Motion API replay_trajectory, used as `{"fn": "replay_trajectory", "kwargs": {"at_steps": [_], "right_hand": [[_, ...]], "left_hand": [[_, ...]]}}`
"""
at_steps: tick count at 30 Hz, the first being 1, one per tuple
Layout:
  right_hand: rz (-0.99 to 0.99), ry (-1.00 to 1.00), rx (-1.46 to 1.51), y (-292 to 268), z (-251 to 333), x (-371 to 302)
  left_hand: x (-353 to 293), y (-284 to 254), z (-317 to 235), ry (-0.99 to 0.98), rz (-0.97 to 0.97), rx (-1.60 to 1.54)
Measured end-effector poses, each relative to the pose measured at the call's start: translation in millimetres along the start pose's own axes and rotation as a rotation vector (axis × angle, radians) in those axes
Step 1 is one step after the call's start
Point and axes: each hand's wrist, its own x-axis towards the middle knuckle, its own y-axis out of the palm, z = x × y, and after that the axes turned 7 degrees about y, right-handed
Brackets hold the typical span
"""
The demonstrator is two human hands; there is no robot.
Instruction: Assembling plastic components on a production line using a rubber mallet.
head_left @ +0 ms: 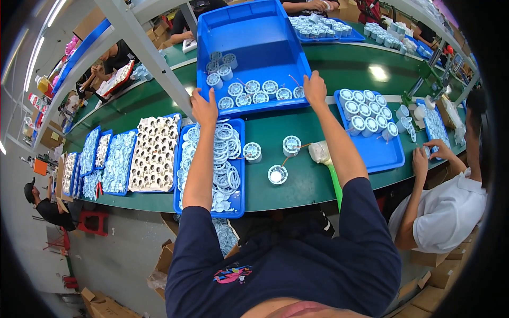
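Observation:
A large blue plastic tray (249, 37) is tilted, its far end raised and its near rim low over the bench. My left hand (204, 108) is closed on its near left corner and my right hand (315, 88) on its near right corner. Inside, several round light-blue plastic housings (253, 86) line the near edge, and more cluster at the left. Three similar housings with thin wires, one at the left (252, 152), one at the right (291, 144) and one nearer (277, 174), stand on the green bench below the tray.
At left, a blue tray of light-blue rings (228, 175) sits beside a tray of white parts (155, 153). A second blue tray (374, 156) holds housings at right, near a seated co-worker (445, 206). A metal frame post (154, 58) rises behind my left hand.

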Motion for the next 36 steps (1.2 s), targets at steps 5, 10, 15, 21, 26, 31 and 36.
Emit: {"fn": "replay_trajectory", "kwargs": {"at_steps": [5, 10, 15, 21, 26, 31, 36], "right_hand": [[0.002, 0.002, -0.007, 1.4, -1.0, -1.7], [0.0, -0.003, -0.002, -1.2, 1.5, -2.2], [0.079, 0.041, -0.046, 1.3, 3.1, 6.4], [0.125, 0.04, -0.097, 12.4, -4.0, 24.3], [0.142, 0.047, -0.099, 11.3, -0.4, 27.2], [-0.416, -0.327, -0.284, 11.7, 11.6, 12.3], [-0.113, -0.713, 0.096, -46.6, 15.9, -52.3]], "left_hand": [[-3.8, 1.4, 1.2, 0.016, -0.025, 0.006], [-1.5, 1.2, 1.7, 0.021, -0.01, 0.018], [7.2, 4.8, 2.5, -0.005, 0.055, 0.028], [19.9, 13.2, 5.9, -0.01, 0.189, 0.121], [21.9, 16.0, 1.9, 0.038, 0.158, 0.126], [16.1, -11.0, -22.9, 0.292, -0.013, 0.01], [-90.5, -151.2, -133.7, 0.133, 0.285, -0.486]]}}
